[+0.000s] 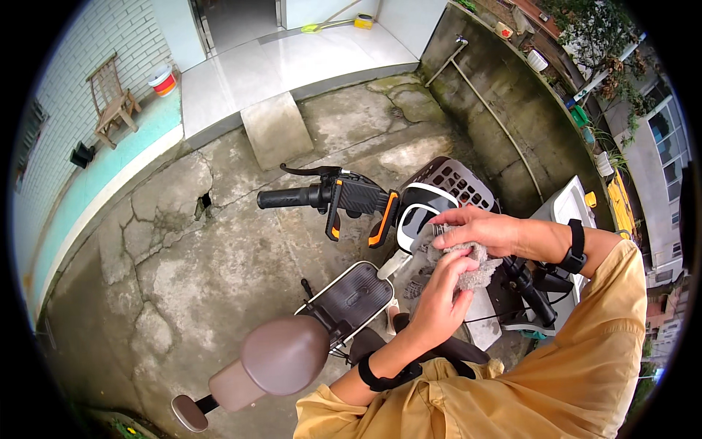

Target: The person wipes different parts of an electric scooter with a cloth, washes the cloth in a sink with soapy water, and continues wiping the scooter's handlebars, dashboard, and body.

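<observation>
A bunched, damp-looking grey cloth [479, 272] is between my two hands, above the front of an electric bike. My left hand [442, 296] comes up from below, its fingers curled onto the cloth. From the right, my right hand [479, 230] lies over the cloth's upper side, with fingers bent around it. Just left of my hands are the bike's white-and-black front panel [418, 225] and a phone holder [360, 201] with orange-edged clamps. The left handlebar grip [289, 198] points left. My hands partly hide the handlebar's middle.
A brown seat [285, 355] and a black footboard [355, 294] lie below left. A perforated basket [457, 181] is at the bike's front. Beyond stand a mossy wall [504, 102], a white sink [574, 205], a concrete ramp [276, 130], a bamboo chair [111, 99] and a bucket [162, 80].
</observation>
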`<control>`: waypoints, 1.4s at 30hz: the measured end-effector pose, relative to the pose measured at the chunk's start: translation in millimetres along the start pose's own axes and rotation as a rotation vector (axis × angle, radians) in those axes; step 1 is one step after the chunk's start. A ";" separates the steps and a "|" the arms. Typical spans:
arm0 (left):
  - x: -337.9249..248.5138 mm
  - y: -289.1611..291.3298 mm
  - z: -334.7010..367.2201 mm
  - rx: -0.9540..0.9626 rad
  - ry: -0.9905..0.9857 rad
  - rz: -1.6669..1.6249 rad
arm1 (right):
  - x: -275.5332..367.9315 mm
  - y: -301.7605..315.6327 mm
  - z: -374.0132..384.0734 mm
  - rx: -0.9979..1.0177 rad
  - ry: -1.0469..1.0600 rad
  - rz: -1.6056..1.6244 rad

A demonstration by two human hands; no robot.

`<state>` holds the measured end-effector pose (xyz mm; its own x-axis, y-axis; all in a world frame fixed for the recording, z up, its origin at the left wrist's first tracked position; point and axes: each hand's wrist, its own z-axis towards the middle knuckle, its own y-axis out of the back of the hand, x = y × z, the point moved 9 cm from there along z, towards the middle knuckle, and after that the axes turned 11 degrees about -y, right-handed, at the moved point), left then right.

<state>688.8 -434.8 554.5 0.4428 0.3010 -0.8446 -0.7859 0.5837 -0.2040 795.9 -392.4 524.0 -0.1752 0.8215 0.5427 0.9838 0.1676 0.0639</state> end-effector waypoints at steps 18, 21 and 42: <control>272.9 129.3 -0.4 -0.449 0.667 -0.682 | 31.3 32.4 140.3 -0.235 0.086 -0.373; 268.5 135.7 12.7 -0.346 0.635 -0.685 | 45.5 57.2 130.5 -0.394 0.194 -0.276; 279.0 142.4 -3.5 -0.636 0.548 -0.518 | 58.9 33.4 119.2 -0.374 0.260 -1.015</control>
<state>698.9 -270.3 288.1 0.6632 -0.3621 -0.6550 -0.7076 -0.0182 -0.7064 813.9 -273.4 458.3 -0.9351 0.2498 0.2515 0.3458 0.4861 0.8026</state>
